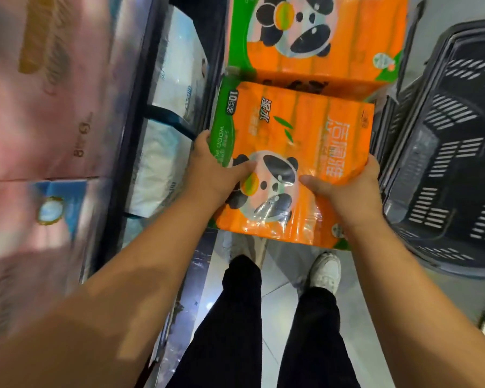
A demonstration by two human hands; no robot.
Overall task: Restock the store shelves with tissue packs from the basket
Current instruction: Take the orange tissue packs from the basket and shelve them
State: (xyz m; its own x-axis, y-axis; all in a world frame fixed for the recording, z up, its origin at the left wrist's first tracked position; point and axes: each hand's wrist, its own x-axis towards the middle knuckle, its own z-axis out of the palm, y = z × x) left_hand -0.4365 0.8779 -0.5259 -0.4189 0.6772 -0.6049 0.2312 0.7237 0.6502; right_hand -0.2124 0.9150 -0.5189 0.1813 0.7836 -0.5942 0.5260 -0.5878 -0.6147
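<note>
Orange panda tissue pack (291, 135): being gripped at near corners by left hand (210, 169) and right hand (345, 189), thumbs on top; hanging over floor between shelf (129, 113) and dark basket (443, 113), just beside second panda pack (319, 37).

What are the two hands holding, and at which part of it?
Both hold one orange tissue pack by its near end: the left hand grips the green left edge, the right hand the right edge, thumbs on top.

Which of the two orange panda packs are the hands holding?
The nearer orange pack, gripped by the left hand and right hand at its sides; the farther orange pack lies beyond it, untouched.
</note>
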